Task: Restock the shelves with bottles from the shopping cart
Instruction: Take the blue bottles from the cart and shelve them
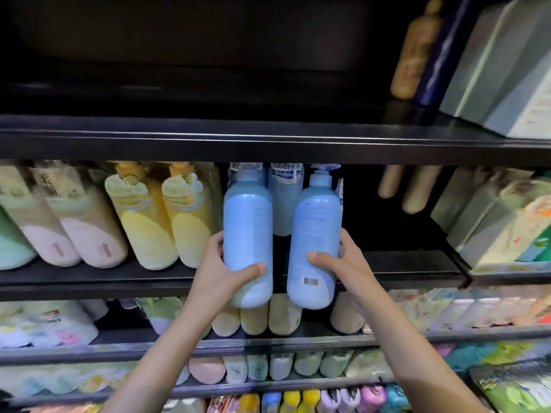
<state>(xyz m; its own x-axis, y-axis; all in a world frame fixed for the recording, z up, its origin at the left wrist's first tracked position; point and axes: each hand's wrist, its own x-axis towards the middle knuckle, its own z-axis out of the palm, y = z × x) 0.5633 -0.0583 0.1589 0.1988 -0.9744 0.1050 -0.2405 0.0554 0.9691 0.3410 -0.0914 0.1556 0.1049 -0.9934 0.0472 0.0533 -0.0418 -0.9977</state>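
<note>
Two blue pump bottles are going in at once. The left bottle (248,234) sits in the left hand (222,271), whose grip wraps its lower body; the right bottle (316,242) is clasped the same way in the right hand (343,263). Both bottoms hang just off the front lip of the middle shelf (89,281), in front of another blue bottle (284,198) farther back. Yellow bottles (167,216) stand close on the left. The pump tops ride near the upper shelf (268,141); I reckon one could catch there, or the left bottle could nudge the yellow row.
</note>
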